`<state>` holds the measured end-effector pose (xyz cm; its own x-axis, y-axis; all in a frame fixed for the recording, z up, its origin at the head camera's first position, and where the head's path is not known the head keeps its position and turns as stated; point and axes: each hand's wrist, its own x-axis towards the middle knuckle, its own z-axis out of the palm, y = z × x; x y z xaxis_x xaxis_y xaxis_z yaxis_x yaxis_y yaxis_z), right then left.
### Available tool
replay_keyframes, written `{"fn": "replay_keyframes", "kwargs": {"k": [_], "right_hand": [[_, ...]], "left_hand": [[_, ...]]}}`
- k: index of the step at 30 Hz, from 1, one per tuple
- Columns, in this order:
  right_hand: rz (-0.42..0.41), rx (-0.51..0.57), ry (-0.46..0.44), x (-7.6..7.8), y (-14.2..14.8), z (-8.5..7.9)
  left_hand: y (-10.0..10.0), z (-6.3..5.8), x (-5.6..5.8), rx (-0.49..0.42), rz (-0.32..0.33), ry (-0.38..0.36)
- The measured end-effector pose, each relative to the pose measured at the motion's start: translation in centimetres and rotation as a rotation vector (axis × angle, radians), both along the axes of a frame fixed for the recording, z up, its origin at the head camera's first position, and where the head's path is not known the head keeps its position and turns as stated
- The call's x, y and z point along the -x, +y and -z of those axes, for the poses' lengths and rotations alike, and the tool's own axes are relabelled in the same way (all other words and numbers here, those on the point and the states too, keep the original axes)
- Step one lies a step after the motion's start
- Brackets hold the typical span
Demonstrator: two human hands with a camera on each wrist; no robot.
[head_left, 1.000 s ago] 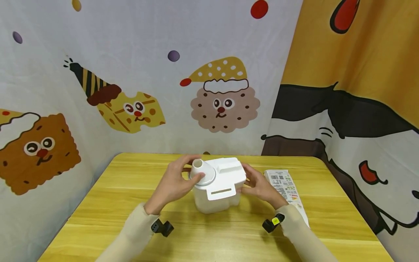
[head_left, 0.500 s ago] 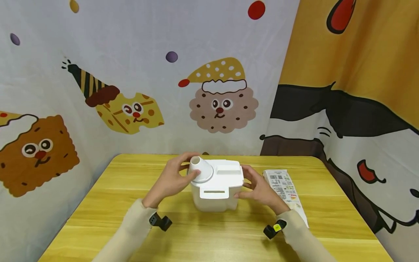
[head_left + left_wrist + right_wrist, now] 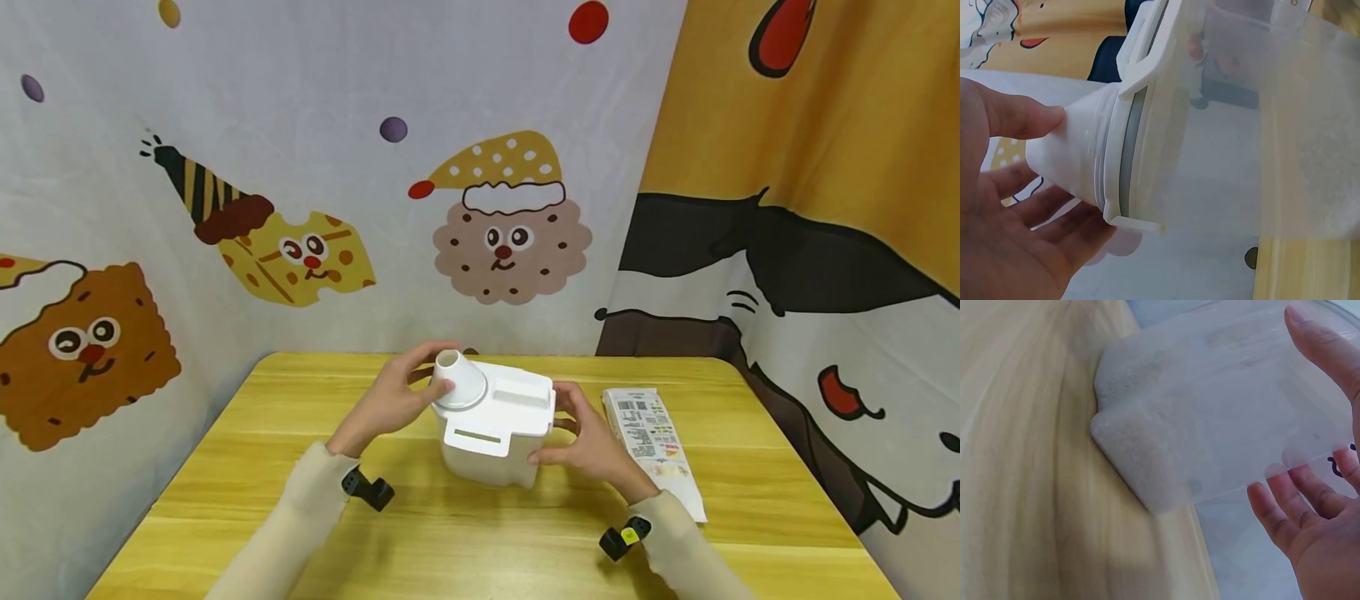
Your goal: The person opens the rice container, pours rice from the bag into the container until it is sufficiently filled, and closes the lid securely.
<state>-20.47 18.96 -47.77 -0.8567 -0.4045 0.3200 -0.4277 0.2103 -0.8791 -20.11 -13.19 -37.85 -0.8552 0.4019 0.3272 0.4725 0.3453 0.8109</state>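
Note:
A translucent storage container (image 3: 480, 465) stands on the wooden table between both hands. Pale grainy contents show through its lower part in the wrist views. Its white lid (image 3: 525, 408) carries a cone-shaped spout (image 3: 462, 382) with a round hole on top, and a slotted latch (image 3: 477, 441) at the front. My left hand (image 3: 393, 396) grips the spout, thumb on the near side and fingers round behind; the left wrist view shows the thumb on the cone (image 3: 1072, 150). With my right hand (image 3: 588, 442) I hold the container's right side, thumb at the front, other fingers behind.
A flat printed white packet (image 3: 656, 450) lies on the table (image 3: 480, 550) just right of the right hand. Behind the table hangs a cartoon-printed cloth (image 3: 315, 108), close to its back edge.
The container has turned so that its front latch has swung to the left. The spout sits slightly farther back. Both hands have stayed on it, shifting a little with the turn.

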Motion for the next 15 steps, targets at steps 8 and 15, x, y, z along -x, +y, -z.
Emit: {"fn": "replay_keyframes", "kwargs": {"k": [8,15], "right_hand": [[0.013,-0.026,-0.001,-0.81,-0.30,-0.26],[-0.076,-0.025,0.036,-0.29,0.41,-0.21]], "left_hand": [[-0.32,-0.33,0.53,0.031,0.072,-0.005],[-0.59,-0.80,0.32,0.114,0.066,0.051]]}}
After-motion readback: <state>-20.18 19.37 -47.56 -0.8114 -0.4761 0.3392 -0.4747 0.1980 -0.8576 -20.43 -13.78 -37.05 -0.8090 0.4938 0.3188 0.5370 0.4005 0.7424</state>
